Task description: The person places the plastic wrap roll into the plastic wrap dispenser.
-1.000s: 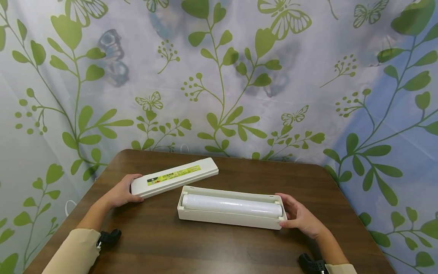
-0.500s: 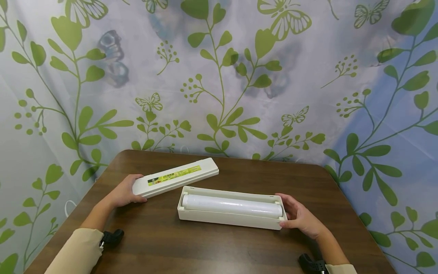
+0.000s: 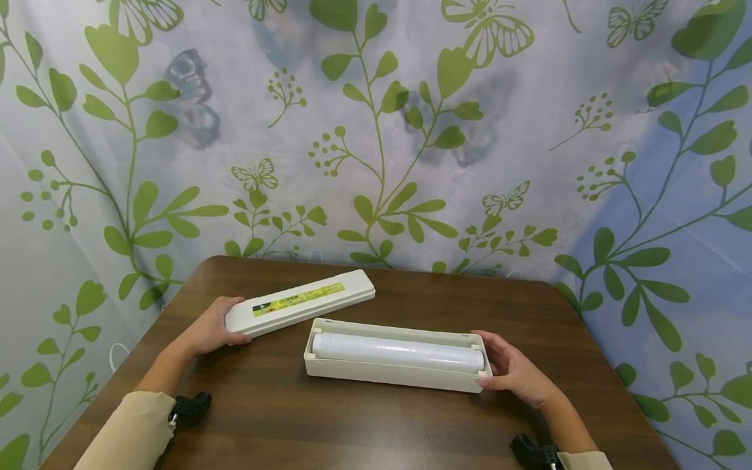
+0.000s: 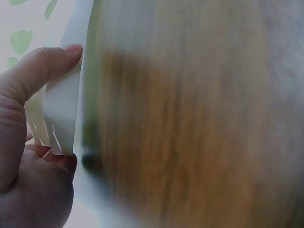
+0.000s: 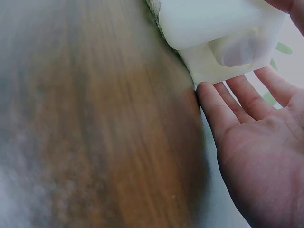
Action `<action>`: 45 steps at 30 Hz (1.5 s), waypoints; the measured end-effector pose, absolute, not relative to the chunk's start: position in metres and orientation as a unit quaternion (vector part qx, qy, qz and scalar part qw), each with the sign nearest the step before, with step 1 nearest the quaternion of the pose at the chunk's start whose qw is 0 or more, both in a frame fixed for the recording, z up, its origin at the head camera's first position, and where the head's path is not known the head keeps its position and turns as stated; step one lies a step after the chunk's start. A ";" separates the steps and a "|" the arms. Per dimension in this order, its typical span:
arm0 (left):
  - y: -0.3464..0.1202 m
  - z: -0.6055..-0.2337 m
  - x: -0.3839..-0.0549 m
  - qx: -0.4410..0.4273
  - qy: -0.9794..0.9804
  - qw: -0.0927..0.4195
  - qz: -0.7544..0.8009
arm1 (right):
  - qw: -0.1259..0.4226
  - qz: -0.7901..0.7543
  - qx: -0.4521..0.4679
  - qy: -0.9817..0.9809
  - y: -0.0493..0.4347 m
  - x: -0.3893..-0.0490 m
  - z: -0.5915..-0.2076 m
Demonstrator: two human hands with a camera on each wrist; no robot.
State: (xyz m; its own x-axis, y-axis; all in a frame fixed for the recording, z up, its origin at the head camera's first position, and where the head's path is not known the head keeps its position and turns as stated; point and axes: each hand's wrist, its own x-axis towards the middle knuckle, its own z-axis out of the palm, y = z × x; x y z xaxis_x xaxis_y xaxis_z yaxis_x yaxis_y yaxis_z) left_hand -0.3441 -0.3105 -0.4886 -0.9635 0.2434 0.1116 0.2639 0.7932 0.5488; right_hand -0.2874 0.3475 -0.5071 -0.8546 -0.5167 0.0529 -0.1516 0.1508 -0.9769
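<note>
With my left hand (image 3: 213,328) I hold the left end of a long white lid (image 3: 302,311), which carries a yellow-green label. In the left wrist view the thumb presses on one side of the lid (image 4: 64,99) and the fingers curl round the other. A matching white cling film box (image 3: 393,377) lies lidless in front of it, a roll of cling film (image 3: 399,350) inside. My right hand (image 3: 519,373) grips the box's right end, thumb at the near corner, fingers at the far one. The right wrist view shows fingertips (image 5: 206,90) along the end wall.
Both lid and box are on a brown wooden table (image 3: 352,424). Behind it hangs a pale curtain (image 3: 376,163) printed with green leaves and butterflies. Black wrist straps (image 3: 190,407) show near the beige sleeves (image 3: 126,431).
My left thumb sits slightly farther right along the lid's near side than a second ago. The box, the roll and my right hand look the same.
</note>
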 end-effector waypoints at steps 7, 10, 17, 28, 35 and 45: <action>-0.312 -0.488 -0.344 -0.140 -0.943 0.025 -0.300 | 0.149 -0.612 -0.223 0.744 0.348 -0.288 -0.509; -0.313 -0.488 -0.345 -0.140 -0.942 0.028 -0.304 | 0.151 -0.615 -0.226 0.740 0.349 -0.288 -0.509; -0.313 -0.486 -0.342 -0.121 -0.936 0.027 -0.329 | 0.150 -0.617 -0.231 0.737 0.348 -0.288 -0.510; -0.311 -0.483 -0.337 -0.115 -0.927 0.048 -0.354 | 0.148 -0.614 -0.230 0.741 0.348 -0.289 -0.511; -0.309 -0.481 -0.336 -0.118 -0.925 0.065 -0.356 | 0.147 -0.614 -0.228 0.742 0.348 -0.287 -0.511; -0.308 -0.480 -0.335 -0.120 -0.925 0.072 -0.354 | 0.147 -0.615 -0.237 0.738 0.348 -0.287 -0.512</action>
